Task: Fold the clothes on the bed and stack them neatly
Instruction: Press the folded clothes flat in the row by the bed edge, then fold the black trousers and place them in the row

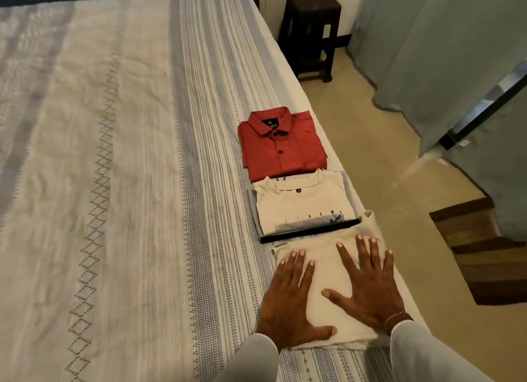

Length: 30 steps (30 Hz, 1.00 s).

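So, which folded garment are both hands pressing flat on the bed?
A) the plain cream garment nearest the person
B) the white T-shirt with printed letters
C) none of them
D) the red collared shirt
A: the left hand and right hand lie flat with spread fingers on the plain cream garment.

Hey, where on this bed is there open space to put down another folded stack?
The bedspread lies bare left of the red shirt, the printed cream tee and the plain cream garment under the left hand and right hand. Beyond the red shirt is bare too. The right edge is crowded.
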Motion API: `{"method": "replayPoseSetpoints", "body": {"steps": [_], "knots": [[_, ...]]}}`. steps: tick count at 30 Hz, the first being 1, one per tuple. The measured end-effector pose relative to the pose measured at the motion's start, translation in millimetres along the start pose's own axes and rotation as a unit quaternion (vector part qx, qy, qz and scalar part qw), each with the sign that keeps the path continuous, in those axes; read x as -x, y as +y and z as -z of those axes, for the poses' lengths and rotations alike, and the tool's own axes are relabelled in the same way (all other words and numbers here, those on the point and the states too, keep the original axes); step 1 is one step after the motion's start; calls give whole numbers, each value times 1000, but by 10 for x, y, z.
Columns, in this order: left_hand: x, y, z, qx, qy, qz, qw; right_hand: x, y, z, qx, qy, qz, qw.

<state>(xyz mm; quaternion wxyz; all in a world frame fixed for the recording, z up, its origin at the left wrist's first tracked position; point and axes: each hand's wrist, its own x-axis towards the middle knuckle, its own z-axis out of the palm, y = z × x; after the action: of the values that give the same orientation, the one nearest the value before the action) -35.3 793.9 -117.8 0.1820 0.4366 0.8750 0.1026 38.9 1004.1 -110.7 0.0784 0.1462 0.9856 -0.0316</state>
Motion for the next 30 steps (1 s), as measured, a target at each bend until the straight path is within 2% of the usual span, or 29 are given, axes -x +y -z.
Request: {"method": "replayPoseSetpoints", "body": {"steps": [7, 15, 20, 30], "knots": [[338, -351, 602, -38, -3, 13, 999, -146, -618, 695, 4, -6, 60, 998], [1385, -1060, 1483, -65, 13, 129, 989, -176, -1890, 1411, -67, -13, 140, 988], [2452, -1637, 1741, -83, 24, 199, 976, -104, -3090, 1565, -100, -30, 213, 971], [5223, -3253, 2065, -74, 41, 385, 919, 341, -6225, 1591, -97, -90, 358, 924]]}}
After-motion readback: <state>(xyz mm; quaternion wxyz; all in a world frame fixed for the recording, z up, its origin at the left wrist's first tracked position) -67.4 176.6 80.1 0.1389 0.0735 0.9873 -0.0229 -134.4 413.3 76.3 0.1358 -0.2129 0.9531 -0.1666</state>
